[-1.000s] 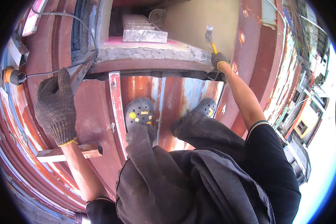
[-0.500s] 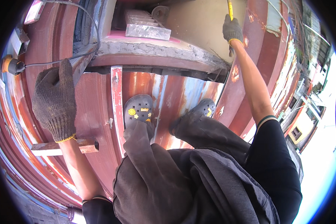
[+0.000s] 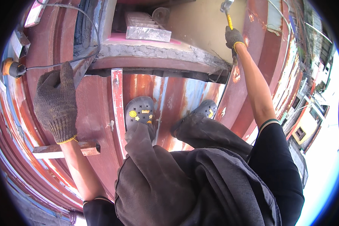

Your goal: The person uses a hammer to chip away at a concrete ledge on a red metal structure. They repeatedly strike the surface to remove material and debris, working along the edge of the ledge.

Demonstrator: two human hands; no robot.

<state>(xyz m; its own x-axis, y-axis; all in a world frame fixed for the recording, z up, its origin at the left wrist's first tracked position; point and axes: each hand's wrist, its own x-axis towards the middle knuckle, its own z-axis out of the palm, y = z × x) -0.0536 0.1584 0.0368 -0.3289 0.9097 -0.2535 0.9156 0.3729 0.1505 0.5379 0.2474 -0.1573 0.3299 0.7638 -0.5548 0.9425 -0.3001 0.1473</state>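
Your right hand (image 3: 234, 37), at one o'clock, is clamped around one hammer (image 3: 229, 20): yellow handle, smooth metal head pointing up past the fist, dark butt showing below it. The hammer stands in front of a plain tan panel (image 3: 196, 26). Your left hand (image 3: 55, 105), at nine o'clock, has one digit extended and the rest curled; whether it grips anything cannot be told. Both hands wear coarse dark knitted gloves with yellow cuff edging, two counted.

At twelve o'clock runs one rough, crumbly cement ledge (image 3: 150, 54), bearing one slatted, whitish block (image 3: 148, 32). One orange-and-black fitting (image 3: 13, 69) with a grey cable lies between nine and ten o'clock. One rusty rectangular tube (image 3: 67, 149) lies at eight o'clock. Near centre, two perforated grey clogs (image 3: 140, 107) stand on ribbed, rust-streaked sheeting (image 3: 171, 100), beside one flaking red strip (image 3: 117, 98).
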